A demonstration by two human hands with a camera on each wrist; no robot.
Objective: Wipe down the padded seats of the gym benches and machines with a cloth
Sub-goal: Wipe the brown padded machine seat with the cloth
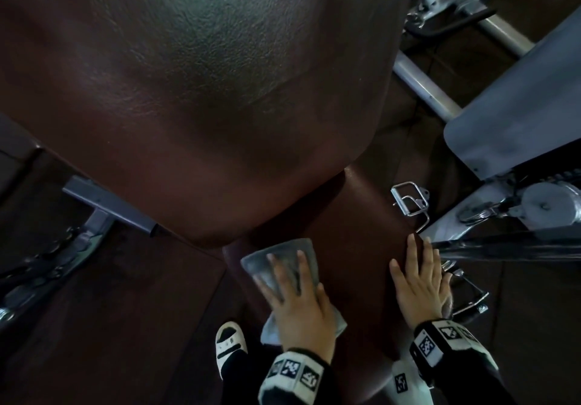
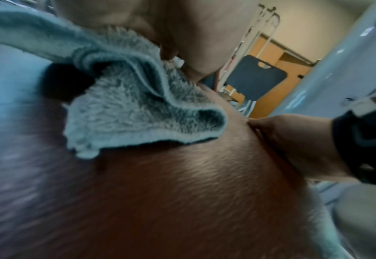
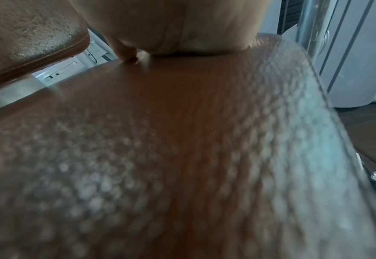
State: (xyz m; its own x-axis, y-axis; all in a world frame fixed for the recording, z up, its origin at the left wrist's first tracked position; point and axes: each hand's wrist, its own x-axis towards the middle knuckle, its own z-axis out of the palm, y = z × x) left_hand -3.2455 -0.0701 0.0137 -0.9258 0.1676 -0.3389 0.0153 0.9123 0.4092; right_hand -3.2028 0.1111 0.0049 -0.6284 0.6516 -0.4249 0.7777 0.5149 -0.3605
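Note:
A dark brown padded seat (image 1: 352, 231) lies below the big brown backrest pad (image 1: 188, 74) of a gym machine. My left hand (image 1: 295, 294) lies flat with spread fingers on a grey-blue fluffy cloth (image 1: 276, 257), pressing it onto the seat's left part. In the left wrist view the cloth (image 2: 138, 112) bunches under the palm on the seat (image 2: 171, 201). My right hand (image 1: 418, 279) rests flat on the seat's right edge, fingers straight. In the right wrist view the palm (image 3: 178, 31) bears on the textured seat (image 3: 182, 140).
Chrome adjustment handles (image 1: 410, 203) stick out right of the seat. Grey machine frames and tubes (image 1: 421, 87) stand to the right, a grey bracket (image 1: 107, 206) to the left. My white sandal (image 1: 231, 341) stands on the dark floor. A blue chair (image 2: 255, 78) is far off.

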